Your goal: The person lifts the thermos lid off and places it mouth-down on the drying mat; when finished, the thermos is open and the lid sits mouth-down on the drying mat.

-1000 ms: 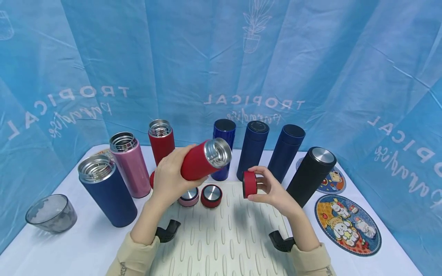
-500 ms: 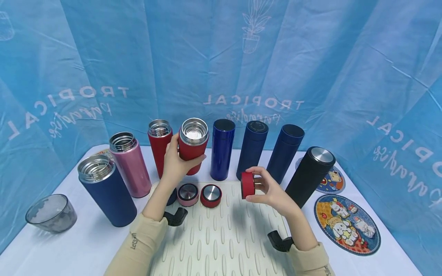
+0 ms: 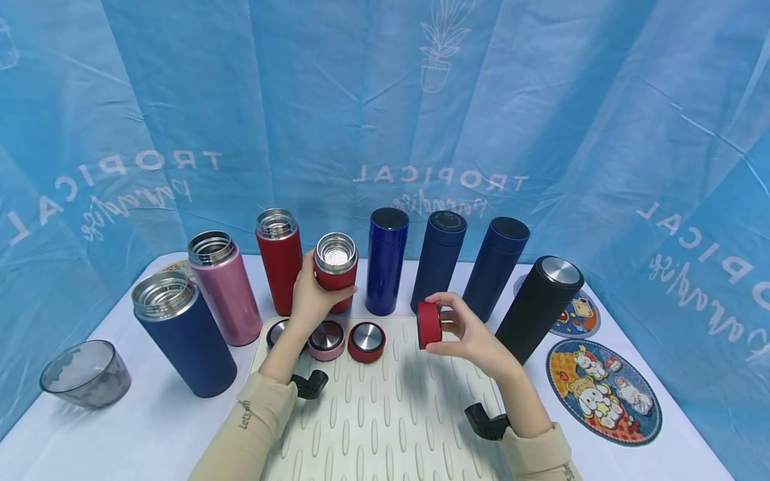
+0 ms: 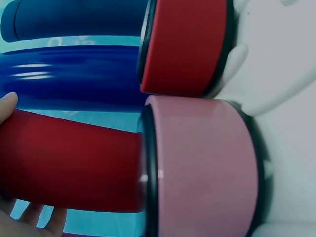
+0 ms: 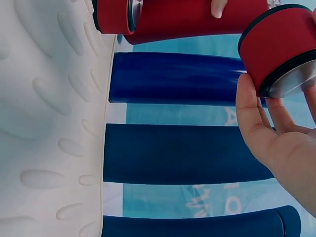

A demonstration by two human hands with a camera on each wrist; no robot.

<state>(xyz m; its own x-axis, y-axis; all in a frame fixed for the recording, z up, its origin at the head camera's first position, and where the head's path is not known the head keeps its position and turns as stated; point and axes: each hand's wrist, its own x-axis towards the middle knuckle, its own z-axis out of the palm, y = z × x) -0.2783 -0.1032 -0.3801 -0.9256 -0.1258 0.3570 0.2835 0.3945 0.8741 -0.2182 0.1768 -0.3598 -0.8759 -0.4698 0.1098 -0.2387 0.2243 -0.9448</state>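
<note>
Now the left hand (image 3: 313, 298) holds its red bottle (image 3: 337, 277) lower.

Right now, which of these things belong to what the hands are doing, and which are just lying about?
In the job:
left hand, holding an uncapped red bottle
right hand, holding a red lid
perhaps also the loose lids and other uncapped bottles

Seemingly just lying about:
glass bowl
round cartoon mats
capped bottles
</note>
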